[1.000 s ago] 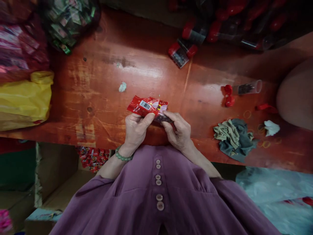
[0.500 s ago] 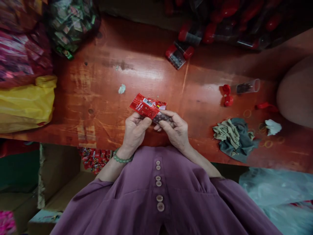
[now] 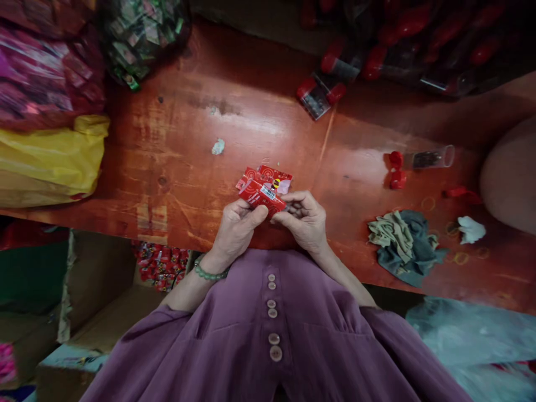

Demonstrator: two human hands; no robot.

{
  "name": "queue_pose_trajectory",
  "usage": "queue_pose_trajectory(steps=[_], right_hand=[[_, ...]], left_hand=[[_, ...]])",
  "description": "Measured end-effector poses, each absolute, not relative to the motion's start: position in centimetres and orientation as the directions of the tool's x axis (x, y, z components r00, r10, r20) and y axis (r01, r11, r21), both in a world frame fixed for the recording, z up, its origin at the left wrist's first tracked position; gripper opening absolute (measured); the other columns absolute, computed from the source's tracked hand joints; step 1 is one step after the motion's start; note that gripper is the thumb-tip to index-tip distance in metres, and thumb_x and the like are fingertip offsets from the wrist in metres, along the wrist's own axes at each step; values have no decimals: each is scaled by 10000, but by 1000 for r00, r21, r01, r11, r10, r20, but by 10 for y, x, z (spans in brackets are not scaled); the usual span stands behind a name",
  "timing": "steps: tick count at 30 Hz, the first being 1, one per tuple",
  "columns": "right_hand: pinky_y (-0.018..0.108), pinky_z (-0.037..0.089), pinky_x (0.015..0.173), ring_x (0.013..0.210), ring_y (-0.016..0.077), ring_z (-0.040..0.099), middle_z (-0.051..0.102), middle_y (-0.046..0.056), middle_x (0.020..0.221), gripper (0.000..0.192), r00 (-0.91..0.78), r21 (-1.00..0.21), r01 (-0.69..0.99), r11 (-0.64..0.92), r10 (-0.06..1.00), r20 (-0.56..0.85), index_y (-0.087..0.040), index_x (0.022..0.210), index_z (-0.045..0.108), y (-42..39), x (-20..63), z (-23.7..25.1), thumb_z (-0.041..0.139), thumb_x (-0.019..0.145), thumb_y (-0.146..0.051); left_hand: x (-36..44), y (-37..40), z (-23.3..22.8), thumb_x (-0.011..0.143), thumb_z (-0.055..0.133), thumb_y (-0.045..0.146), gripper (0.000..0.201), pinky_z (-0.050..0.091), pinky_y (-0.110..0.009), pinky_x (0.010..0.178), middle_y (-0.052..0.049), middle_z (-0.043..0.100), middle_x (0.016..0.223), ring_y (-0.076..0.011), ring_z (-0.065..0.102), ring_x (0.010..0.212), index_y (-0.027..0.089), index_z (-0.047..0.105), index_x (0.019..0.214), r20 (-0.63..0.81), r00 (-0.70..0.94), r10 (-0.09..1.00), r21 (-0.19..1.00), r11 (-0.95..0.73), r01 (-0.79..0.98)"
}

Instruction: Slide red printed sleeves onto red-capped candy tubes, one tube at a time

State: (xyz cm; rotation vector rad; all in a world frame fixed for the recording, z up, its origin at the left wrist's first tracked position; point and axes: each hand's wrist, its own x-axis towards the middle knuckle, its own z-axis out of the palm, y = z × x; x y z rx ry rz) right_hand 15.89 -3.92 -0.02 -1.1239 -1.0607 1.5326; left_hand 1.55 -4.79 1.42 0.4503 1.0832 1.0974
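A person in a purple buttoned top works a red packet (image 3: 263,190) at the near edge of a worn red surface (image 3: 176,167). The left hand (image 3: 234,226), its grip pinched shut on the packet, has folded it from flat a second ago into a bunched wad. Right of the packet, the right hand (image 3: 304,219) also grips it. Further right lies a clear tube (image 3: 431,158), uncapped.

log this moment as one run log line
left hand: grips red packet | right hand: pinches same packet | place: over red table edge | near: cloth pile
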Motion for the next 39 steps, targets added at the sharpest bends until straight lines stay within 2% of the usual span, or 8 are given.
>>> queue_pose_trajectory(steps=[4, 11, 15, 22, 25, 30, 34, 39], right_hand=[[332, 571, 847, 923, 159, 684, 710, 1, 936, 206, -101, -993, -36, 114, 988, 117, -254, 889, 672, -37, 158, -5, 821, 777, -341], [230, 400, 523, 637, 97, 540, 625, -26, 809, 266, -171, -964, 114, 239, 961, 218, -230, 815, 609, -41, 160, -2, 852, 742, -308], [230, 394, 524, 554, 66, 463, 600, -42, 778, 345, -324, -995, 61, 74, 945, 50, -216, 807, 611, -30, 175, 13, 878, 689, -400], [211, 370, 508, 532, 69, 451, 509, -73, 622, 285, -189, -932, 141, -335, 914, -358, -216, 756, 533, -21, 165, 25, 733, 800, -414], [198, 337, 484, 509, 54, 402, 460, -96, 601, 263, -187, -920, 120, -374, 901, -391, -220, 768, 503, -24, 152, 21, 746, 760, -319], [197, 404, 489, 493, 52, 485, 531, -101, 618, 211, -176, -901, 23, -433, 885, -430, -227, 871, 536, -23, 151, 15, 713, 764, -272], [215, 451, 523, 492, 61, 519, 566, -102, 598, 260, -185, -900, 15, -436, 883, -431, -224, 955, 622, -22, 155, 12, 752, 739, -288], [234, 415, 526, 518, 78, 510, 598, -67, 592, 122, -174, -914, 68, -400, 897, -406, -213, 784, 683, -24, 153, 8, 754, 746, -305]], left_hand=[[17, -51, 16, 673, 856, 463, 314, 585, -328, 857, -55, 786, 819, -191, 736, 798, 176, 785, 778, -482, 46, 875, 743, 436, -508], [6, -63, 3, 735, 809, 456, 288, 590, -295, 797, -33, 786, 824, -164, 724, 757, 185, 796, 833, -478, 145, 866, 762, 491, -423], [-5, -66, 3, 788, 779, 411, 276, 582, -306, 883, -50, 795, 946, -192, 742, 907, 201, 797, 967, -387, 238, 891, 810, 452, -374], [-13, -60, 18, 810, 754, 299, 143, 604, -298, 846, -77, 799, 924, -204, 755, 878, 186, 803, 883, -164, 314, 935, 941, 244, -234], [-13, -58, 18, 810, 751, 272, 131, 602, -287, 810, -70, 796, 874, -186, 750, 808, 183, 798, 893, -98, 361, 928, 972, 168, -166], [-44, -78, 33, 806, 751, 293, 155, 598, -327, 858, -106, 788, 1041, -237, 753, 937, 190, 805, 910, -200, 358, 912, 970, 235, -57], [-103, -132, 39, 797, 758, 359, 199, 584, -307, 802, -72, 793, 1001, -234, 743, 880, 206, 796, 919, -431, 35, 902, 903, 431, 8], [-179, -206, 22, 725, 805, 446, 305, 418, -245, 524, 49, 638, 543, -144, 563, 512, 192, 648, 665, -644, -511, 569, 623, 778, 81]])
